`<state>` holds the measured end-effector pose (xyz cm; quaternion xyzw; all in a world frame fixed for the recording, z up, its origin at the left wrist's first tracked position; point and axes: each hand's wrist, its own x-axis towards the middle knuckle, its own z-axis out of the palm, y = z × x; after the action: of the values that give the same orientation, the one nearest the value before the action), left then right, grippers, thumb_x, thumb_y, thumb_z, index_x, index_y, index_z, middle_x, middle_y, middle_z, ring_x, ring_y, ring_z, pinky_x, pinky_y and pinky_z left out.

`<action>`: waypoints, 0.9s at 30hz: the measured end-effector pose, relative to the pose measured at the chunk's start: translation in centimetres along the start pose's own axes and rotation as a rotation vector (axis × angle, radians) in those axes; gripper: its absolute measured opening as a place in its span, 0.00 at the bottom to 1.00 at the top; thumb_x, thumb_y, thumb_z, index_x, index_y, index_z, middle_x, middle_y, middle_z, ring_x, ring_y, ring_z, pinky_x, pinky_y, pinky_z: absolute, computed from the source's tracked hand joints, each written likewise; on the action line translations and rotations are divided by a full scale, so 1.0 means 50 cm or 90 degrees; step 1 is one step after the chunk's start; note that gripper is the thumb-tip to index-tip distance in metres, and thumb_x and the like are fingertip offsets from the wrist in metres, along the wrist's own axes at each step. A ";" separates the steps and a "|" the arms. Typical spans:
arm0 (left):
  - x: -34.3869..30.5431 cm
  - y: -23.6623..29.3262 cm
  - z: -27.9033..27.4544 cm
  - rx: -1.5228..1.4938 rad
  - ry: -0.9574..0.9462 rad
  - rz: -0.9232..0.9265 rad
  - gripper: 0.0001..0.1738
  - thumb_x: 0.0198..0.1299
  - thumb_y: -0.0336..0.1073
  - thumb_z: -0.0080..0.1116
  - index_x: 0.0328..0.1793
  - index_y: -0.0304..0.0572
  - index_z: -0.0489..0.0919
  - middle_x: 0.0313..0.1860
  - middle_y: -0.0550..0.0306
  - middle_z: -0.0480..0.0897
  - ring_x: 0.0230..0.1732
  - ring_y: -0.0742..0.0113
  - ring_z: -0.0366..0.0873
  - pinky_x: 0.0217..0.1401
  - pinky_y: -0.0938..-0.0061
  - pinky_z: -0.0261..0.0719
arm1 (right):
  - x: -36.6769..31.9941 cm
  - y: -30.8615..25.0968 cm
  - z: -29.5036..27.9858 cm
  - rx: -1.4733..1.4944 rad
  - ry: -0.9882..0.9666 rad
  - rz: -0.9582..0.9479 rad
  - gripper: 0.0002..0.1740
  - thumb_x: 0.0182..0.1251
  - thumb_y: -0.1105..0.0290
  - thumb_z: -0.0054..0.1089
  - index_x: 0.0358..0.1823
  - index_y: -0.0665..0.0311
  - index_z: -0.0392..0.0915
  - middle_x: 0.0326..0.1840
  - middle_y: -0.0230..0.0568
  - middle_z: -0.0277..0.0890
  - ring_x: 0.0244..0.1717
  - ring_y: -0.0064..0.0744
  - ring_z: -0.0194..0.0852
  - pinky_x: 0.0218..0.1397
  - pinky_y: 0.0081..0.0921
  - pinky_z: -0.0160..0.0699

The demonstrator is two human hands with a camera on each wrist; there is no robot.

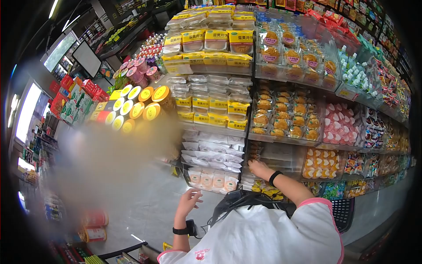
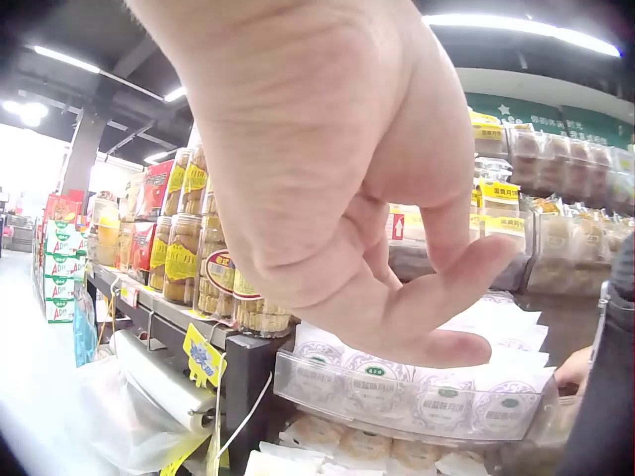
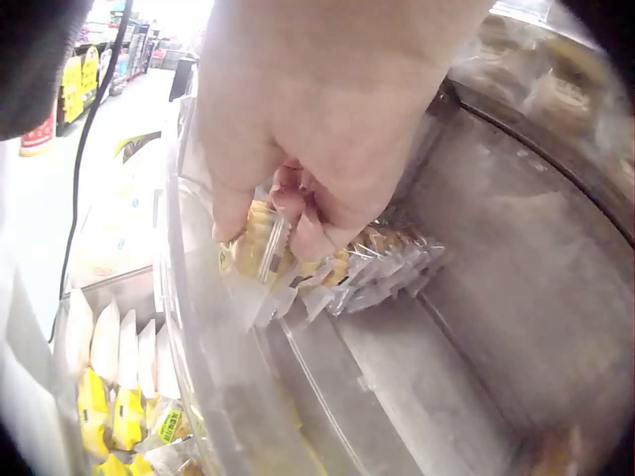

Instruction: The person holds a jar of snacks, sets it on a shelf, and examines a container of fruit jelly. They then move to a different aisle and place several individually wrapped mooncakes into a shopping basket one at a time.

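Note:
In the head view the right hand (image 1: 259, 168) reaches into a clear shelf bin beside small wrapped pastries (image 1: 255, 151). The right wrist view shows that hand (image 3: 298, 149) pinching a clear-wrapped golden pastry (image 3: 260, 243) at the end of a row of similar packets (image 3: 382, 266). The left hand (image 1: 189, 202) is raised in front of the shelves, fingers relaxed and slightly bent, holding nothing. Seen from the left wrist, this hand (image 2: 337, 188) hangs before white packets (image 2: 446, 397) in a clear-fronted tray, apart from them.
Yellow-labelled packs (image 1: 215, 42) fill the upper shelves, and bins of pastries (image 1: 290, 112) and heart-patterned packets (image 1: 340, 125) stand to the right. Yellow-lidded jars (image 1: 151, 111) are at the left. A dark basket (image 1: 343, 214) sits low by the person's right side. A blurred patch covers part of the left.

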<state>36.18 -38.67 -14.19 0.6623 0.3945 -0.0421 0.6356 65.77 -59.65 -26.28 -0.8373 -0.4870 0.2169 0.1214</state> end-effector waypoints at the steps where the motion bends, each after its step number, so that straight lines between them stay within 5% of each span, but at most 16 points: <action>1: 0.003 0.001 0.001 0.002 -0.002 0.000 0.20 0.63 0.43 0.54 0.54 0.36 0.72 0.43 0.49 0.81 0.38 0.64 0.83 0.26 0.78 0.77 | 0.004 0.000 0.003 0.007 -0.011 0.017 0.15 0.56 0.75 0.54 0.46 0.68 0.69 0.42 0.55 0.74 0.44 0.54 0.76 0.46 0.43 0.76; 12: 0.015 0.013 0.003 0.033 -0.025 0.014 0.20 0.63 0.42 0.53 0.54 0.36 0.72 0.43 0.51 0.81 0.40 0.64 0.82 0.28 0.77 0.78 | -0.027 -0.003 -0.041 0.167 -0.009 0.052 0.21 0.56 0.72 0.57 0.52 0.68 0.66 0.45 0.60 0.72 0.49 0.59 0.72 0.48 0.44 0.74; 16: 0.015 -0.005 -0.003 0.041 -0.053 0.006 0.19 0.65 0.42 0.51 0.55 0.36 0.71 0.44 0.50 0.80 0.41 0.65 0.81 0.32 0.75 0.79 | -0.096 -0.011 -0.073 0.200 0.116 0.093 0.20 0.59 0.72 0.54 0.53 0.67 0.66 0.53 0.61 0.68 0.56 0.59 0.65 0.56 0.45 0.68; 27: 0.102 -0.139 0.009 0.118 -0.154 0.028 0.19 0.62 0.43 0.55 0.50 0.36 0.75 0.39 0.51 0.81 0.39 0.66 0.81 0.38 0.74 0.79 | -0.393 -0.013 -0.005 0.149 0.527 0.279 0.10 0.59 0.79 0.49 0.43 0.69 0.71 0.41 0.52 0.69 0.42 0.56 0.69 0.44 0.40 0.70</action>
<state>35.88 -37.51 -22.74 0.7167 0.2952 -0.1438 0.6153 56.93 -76.38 -20.98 -0.9171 -0.1821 -0.0607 0.3495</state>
